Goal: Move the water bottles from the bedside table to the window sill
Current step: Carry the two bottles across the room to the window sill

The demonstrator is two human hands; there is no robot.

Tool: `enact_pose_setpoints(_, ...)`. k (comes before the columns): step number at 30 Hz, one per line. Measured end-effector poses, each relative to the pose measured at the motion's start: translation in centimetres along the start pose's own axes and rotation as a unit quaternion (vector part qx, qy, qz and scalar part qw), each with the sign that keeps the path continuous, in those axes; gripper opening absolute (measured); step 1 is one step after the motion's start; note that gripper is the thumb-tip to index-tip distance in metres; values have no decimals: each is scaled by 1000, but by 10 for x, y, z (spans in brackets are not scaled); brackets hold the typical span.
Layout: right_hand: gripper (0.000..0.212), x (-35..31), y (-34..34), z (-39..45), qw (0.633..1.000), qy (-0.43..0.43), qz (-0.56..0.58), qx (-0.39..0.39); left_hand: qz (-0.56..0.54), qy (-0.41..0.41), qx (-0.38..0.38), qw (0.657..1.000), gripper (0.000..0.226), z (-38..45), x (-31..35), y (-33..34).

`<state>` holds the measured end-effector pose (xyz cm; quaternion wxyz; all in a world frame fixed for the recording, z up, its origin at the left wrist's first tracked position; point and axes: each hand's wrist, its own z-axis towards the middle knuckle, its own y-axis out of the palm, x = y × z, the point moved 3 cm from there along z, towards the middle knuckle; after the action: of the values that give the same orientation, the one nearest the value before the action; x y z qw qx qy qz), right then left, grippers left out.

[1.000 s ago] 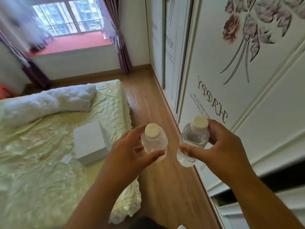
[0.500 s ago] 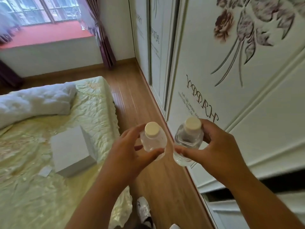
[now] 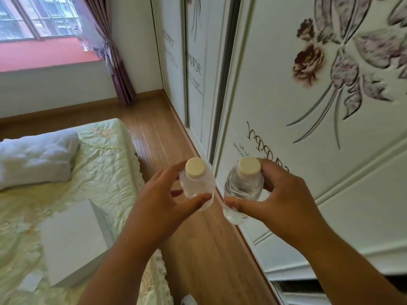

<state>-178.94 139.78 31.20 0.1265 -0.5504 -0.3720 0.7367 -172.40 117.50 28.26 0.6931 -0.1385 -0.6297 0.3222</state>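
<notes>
My left hand (image 3: 157, 209) grips a small clear water bottle (image 3: 196, 183) with a cream cap, held upright at chest height. My right hand (image 3: 280, 202) grips a second clear bottle (image 3: 241, 190) with the same cap, a little to the right. The two bottles are side by side, slightly apart, above the wooden floor. The red window sill (image 3: 44, 56) lies far ahead at the upper left, under the window. The bedside table is not in view.
A bed with a pale green cover (image 3: 103, 172) fills the left, with a white box (image 3: 72, 241) and a folded white quilt (image 3: 35, 159) on it. White wardrobe doors (image 3: 308, 139) line the right. A narrow wooden floor strip (image 3: 158, 130) runs between them toward a purple curtain (image 3: 114, 62).
The view has shifted forward and right along the aisle; the bed and window have slid left in frame. Both hands keep the same hold on their bottles.
</notes>
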Motion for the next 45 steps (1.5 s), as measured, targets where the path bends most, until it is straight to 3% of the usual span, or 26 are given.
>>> enact_pose_setpoints(7,68,-10,22,36,1000,-9,-5,-1,-14,-22,6,1000,86,20,-29,-20)
enact_pose_setpoints(17,78,-5,46,105,997,-45,9,-68,-11,-81,57,995,81,58,-40,-27)
enact_pose_setpoints(32,77,23,11,256,985,-116,62,-115,25,-110,146,983,84,166,-20,-5)
enact_pose_setpoints(45,77,42,13,326,984,-107,51,-133,3,-116,141,983,81,233,-41,3)
